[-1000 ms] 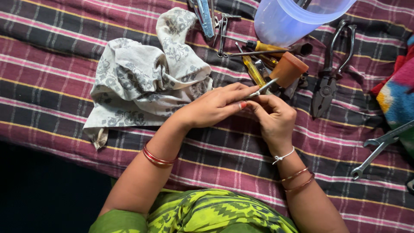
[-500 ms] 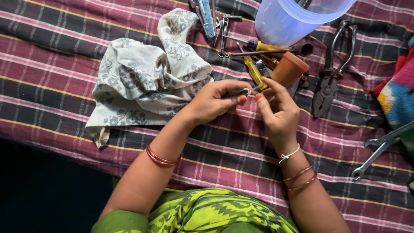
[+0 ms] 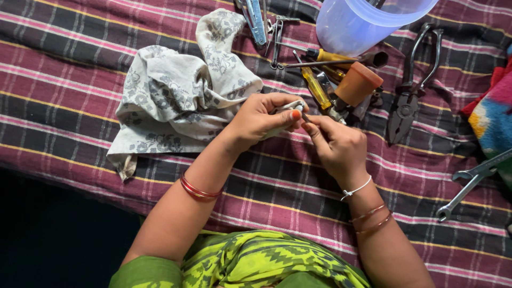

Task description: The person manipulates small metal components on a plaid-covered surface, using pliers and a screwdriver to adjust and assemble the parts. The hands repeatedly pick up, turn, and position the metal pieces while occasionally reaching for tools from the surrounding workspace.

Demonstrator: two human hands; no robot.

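Both hands meet over the striped maroon cloth (image 3: 80, 80). My left hand (image 3: 261, 120) is curled, pinching a small pale piece (image 3: 290, 106) between thumb and fingers. My right hand (image 3: 336, 146) touches it fingertip to fingertip and grips the thin metal shaft of a tool with a brown handle (image 3: 358, 82). The handle points up and to the right, away from the hands. What exactly sits between the fingertips is too small to tell.
A crumpled patterned grey cloth (image 3: 170, 101) lies left of the hands. Behind them are a translucent plastic jug (image 3: 357, 24), yellow-handled screwdrivers (image 3: 314, 88), a blue-handled tool (image 3: 256, 18) and pliers (image 3: 408, 96). A spanner (image 3: 472, 181) and a colourful fabric (image 3: 493, 114) lie at right.
My left hand has curled tighter and drawn slightly back toward the patterned cloth. My right fingers have shifted along the shaft. The brown handle has stayed where it was.
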